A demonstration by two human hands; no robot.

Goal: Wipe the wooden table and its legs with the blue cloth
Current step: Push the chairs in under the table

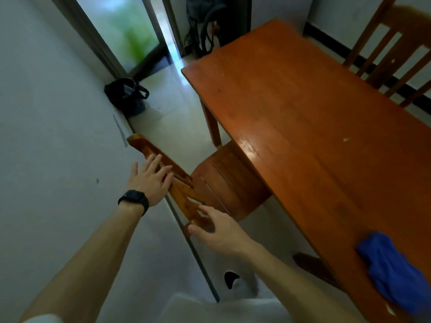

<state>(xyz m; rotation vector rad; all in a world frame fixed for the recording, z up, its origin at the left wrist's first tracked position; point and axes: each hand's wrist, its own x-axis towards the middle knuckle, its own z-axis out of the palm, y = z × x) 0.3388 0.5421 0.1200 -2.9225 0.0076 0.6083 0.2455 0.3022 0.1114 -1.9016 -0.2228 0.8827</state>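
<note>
White wall (46,101) fills one side of the room, and a pale tiled floor (168,99) runs to a glass door (126,31) at the back. A big wooden table (303,113) stands in the middle. The blue cloth (391,271) lies bunched up on the near corner of the table, close to the edge. No hand is on it.

Both hands are at a wooden chair (224,178) pushed in under the table. The left hand (149,178), with a black watch (134,200) on the wrist, lies flat on the top of the chair back with its fingers spread out straight. The right hand (217,231) is at the near end of the chair back, fingers loose and open, not wrapped round it. It looks like the chair has to move so the table leg (211,122) can be wiped.

Some things could go wrong. The chair back is very near the wall, so a quick pull could bang the wall or squash the left fingers. Open hands could slip off the smooth wood. The chair could bump the table, and a bump might shake the cloth off the edge. A black bag (127,94) sits on the floor by the wall, and the chair could hit it if it slides that way.
</note>
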